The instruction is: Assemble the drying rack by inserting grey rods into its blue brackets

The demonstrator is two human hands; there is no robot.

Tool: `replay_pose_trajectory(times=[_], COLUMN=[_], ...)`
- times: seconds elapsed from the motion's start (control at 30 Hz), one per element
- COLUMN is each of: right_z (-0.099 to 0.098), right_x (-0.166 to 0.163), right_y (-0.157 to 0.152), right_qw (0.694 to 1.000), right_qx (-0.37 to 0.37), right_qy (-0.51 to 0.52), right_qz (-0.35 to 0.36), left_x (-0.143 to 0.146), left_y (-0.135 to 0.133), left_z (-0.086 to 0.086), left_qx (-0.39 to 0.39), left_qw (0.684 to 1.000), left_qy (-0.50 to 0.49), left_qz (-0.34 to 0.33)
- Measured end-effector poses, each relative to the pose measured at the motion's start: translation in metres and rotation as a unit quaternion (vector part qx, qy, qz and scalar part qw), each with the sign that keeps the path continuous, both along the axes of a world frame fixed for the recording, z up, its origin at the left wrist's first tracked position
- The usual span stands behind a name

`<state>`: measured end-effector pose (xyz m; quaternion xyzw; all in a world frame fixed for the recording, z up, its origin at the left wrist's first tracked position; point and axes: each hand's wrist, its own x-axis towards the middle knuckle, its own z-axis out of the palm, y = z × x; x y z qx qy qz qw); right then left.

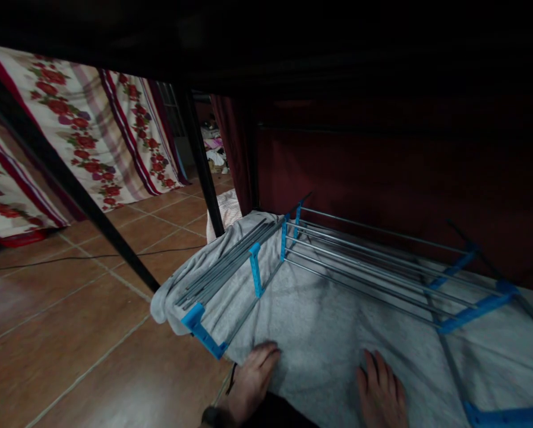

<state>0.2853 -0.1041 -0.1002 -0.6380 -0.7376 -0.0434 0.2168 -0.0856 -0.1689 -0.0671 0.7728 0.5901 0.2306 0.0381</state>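
A partly assembled rack (355,261) of thin metal rods and blue plastic brackets lies on a grey blanket (319,333). My left hand (255,371) rests on the blanket near its front edge, fingers stretched out and nothing in them. To the right, my right hand (382,383) lies palm down on the same blanket, fingers extended, also holding nothing. Neither hand touches the rack. Several loose metal rods (226,264) sit in a bundle at the left, beside a blue bracket (204,333) and another blue bracket (255,270). A further blue bracket (511,415) shows at the lower right.
Dark posts (199,154) stand at the left of the bed, under a dark overhead surface. A maroon cloth (359,178) hangs behind the rack. Tiled floor (92,321) lies to the left, crossed by a black cable (88,257). Beyond it hangs a floral curtain (88,137).
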Motion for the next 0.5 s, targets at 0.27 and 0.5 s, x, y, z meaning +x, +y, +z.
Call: replay_pose_trajectory(times=[0.27, 0.5], right_z=[-0.032, -0.043], right_x=[0.015, 0.016], right_y=[0.002, 0.002], right_qw=[0.999, 0.998], right_qx=[0.012, 0.012], right_qy=[-0.028, -0.054], right_qz=[0.022, 0.013], left_x=[-0.101, -0.163], left_y=[-0.089, -0.039], left_z=[0.000, 0.031], left_qx=[-0.019, 0.064], left_qw=[0.969, 0.923], left_qy=[-0.159, -0.170], left_qz=[0.188, 0.338])
